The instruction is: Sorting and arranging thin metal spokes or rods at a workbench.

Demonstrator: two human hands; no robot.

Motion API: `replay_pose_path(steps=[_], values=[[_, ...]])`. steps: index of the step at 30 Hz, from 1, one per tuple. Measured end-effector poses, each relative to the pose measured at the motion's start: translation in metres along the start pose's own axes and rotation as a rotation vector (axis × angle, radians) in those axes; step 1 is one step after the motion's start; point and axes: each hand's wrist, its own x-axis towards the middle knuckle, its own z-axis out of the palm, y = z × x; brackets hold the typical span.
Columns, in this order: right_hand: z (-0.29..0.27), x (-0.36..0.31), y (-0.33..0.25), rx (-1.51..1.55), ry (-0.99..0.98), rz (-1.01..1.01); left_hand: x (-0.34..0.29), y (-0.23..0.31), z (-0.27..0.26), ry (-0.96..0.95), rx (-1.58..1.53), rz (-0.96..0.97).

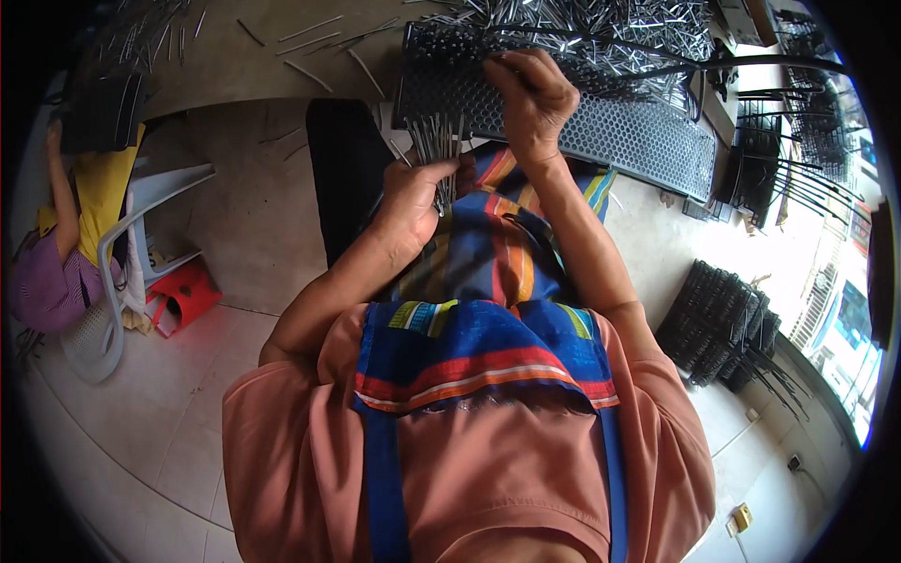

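Thin grey strips (435,141), bundled, slightly fanned

Tan table (221,70) with scattered grey strips (309,76) and, apparently, a perforated black panel (648,150)

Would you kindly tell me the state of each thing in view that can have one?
Bundle of thin grey metal strips, gripped, ends fanned
Left hand, closed around the bundle
Right hand, fingers curled; contents unclear
Pile of loose silver metal strips, jumbled
Multicoloured striped cloth apron, worn
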Motion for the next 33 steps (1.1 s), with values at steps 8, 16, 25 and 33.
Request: replay_pose_path(steps=[8,16,25,33], values=[[0.007,-0.003,-0.002,-0.317,-0.092,-0.025,0.011,-0.007,-0.006,-0.052,-0.075,-0.052],[0.012,0.007,-0.002,-0.328,-0.159,-0.071,0.012,-0.002,-0.008,-0.049,-0.094,-0.064],[0.002,-0.004,-0.023,-0.094,-0.616,0.524,0.013,0.003,-0.013,-0.178,-0.106,-0.002],[0.013,-0.004,-0.027,0.093,-0.349,0.621,0.012,0.013,-0.025,-0.079,-0.184,0.028]])
